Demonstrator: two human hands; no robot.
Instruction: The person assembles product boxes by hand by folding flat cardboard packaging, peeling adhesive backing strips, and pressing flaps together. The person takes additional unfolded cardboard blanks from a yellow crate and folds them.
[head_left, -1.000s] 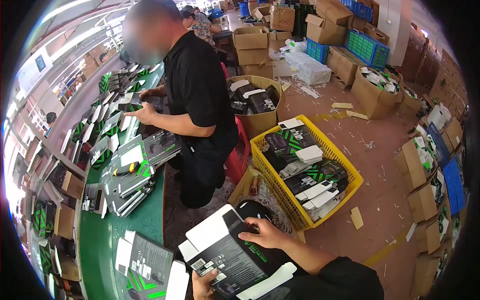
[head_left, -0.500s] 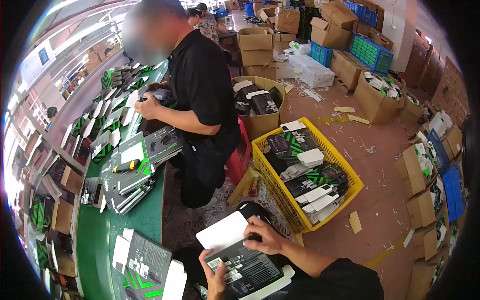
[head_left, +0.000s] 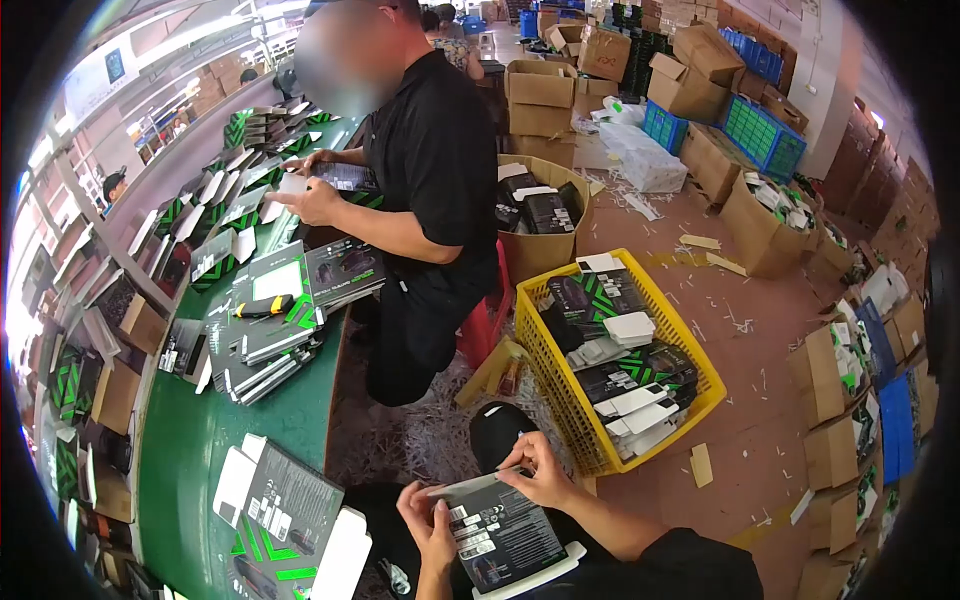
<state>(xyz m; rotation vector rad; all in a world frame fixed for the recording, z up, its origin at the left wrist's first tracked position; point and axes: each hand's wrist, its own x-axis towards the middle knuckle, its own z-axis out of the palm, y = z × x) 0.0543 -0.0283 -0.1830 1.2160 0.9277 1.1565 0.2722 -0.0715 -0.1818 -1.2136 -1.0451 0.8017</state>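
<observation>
A black printed box [head_left: 505,540] with white text and white inner flaps rests on my lap, tilted toward me. My left hand [head_left: 430,530] grips its left edge near the upper corner, thumb on the printed face. Along the top edge, my right hand [head_left: 540,474] pinches the box's flap near the right corner. On the green table to the left lies a flattened black-and-green carton [head_left: 290,520], its white flaps spread. Farther up the table is a stack of similar cartons [head_left: 265,355] with a yellow-and-black cutter [head_left: 264,307] on top.
A yellow crate [head_left: 622,463] holding folded boxes stands on the floor to the right. Beyond the table edge, a person in black [head_left: 430,200] handles another box. A round carton of boxes [head_left: 540,245] stands behind. Paper shreds [head_left: 440,435] litter the floor.
The box's white top flap, raised before, is now folded over, showing only a dark strip along the top. My right hand has shifted to its edge. The view has turned slightly left.
</observation>
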